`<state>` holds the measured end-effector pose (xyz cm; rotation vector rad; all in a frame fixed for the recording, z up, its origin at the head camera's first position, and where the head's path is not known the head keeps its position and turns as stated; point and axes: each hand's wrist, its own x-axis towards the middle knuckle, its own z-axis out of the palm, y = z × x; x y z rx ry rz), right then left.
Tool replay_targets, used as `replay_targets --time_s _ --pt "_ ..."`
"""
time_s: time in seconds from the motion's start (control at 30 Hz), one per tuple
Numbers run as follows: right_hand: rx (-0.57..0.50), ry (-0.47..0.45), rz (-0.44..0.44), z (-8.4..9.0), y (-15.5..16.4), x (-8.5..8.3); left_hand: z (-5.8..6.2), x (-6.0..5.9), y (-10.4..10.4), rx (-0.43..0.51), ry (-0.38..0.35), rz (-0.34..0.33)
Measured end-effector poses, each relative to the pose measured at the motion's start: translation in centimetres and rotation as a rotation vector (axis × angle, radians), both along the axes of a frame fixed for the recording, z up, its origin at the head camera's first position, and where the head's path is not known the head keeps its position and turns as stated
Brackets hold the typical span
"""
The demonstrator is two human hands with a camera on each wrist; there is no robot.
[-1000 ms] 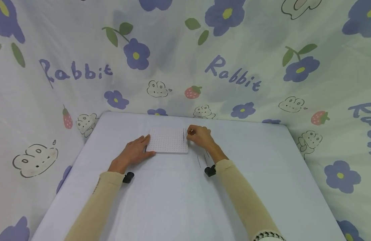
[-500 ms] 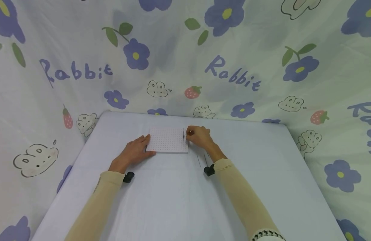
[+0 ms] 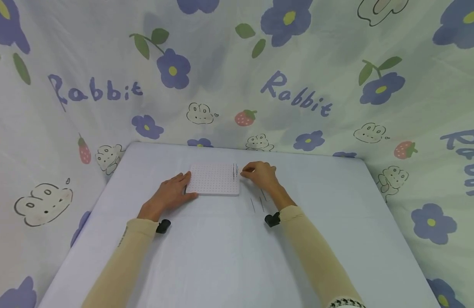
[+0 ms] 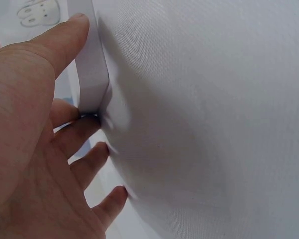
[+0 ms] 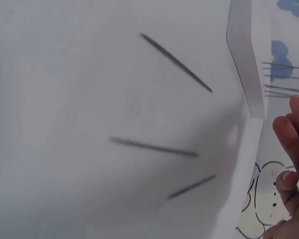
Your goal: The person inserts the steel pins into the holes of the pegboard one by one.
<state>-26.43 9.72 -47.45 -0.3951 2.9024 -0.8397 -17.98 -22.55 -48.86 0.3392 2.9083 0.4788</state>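
Just left of right hand (image 3: 260, 174): pegboard (image 3: 213, 179)

Pale table (image 3: 221, 256) before a draped cloth backdrop (image 3: 237, 64) printed with purple flowers, strawberries, rabbits, "Rabbit" lettering.

Soft, even light is falling from overhead, casting only faint shadows on the table (image 3: 221, 256) in the wide, edge-bent head view, while the loose needles (image 5: 154, 147) are looking blurred, perhaps from motion, and the left hand (image 4: 35, 149) is filling its frame close up.
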Motion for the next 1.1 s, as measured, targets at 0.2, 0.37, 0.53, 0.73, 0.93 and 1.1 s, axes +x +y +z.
replay_targets --time_s 0.2,0.37,0.53,0.73,0.93,1.1 --pt "0.005 -0.002 -0.055 0.3 2.0 0.4 -0.1 0.1 -0.1 0.011 0.000 0.002" --pt "0.014 0.017 -0.087 0.5 3.5 1.1 -0.2 0.1 -0.2 0.016 0.000 0.010" --pt "0.016 0.040 -0.107 0.8 4.6 2.2 -0.2 0.2 -0.2 0.016 -0.003 0.016" --pt "0.010 0.044 -0.116 0.7 5.9 3.8 -0.2 0.2 -0.2 0.017 0.001 0.016" --pt "0.030 0.036 -0.134 -0.4 7.0 5.3 -0.3 0.3 -0.2 0.019 0.014 0.006" --pt "0.038 0.015 -0.152 -1.2 7.5 6.2 -0.3 0.2 -0.1 0.022 0.020 0.002"
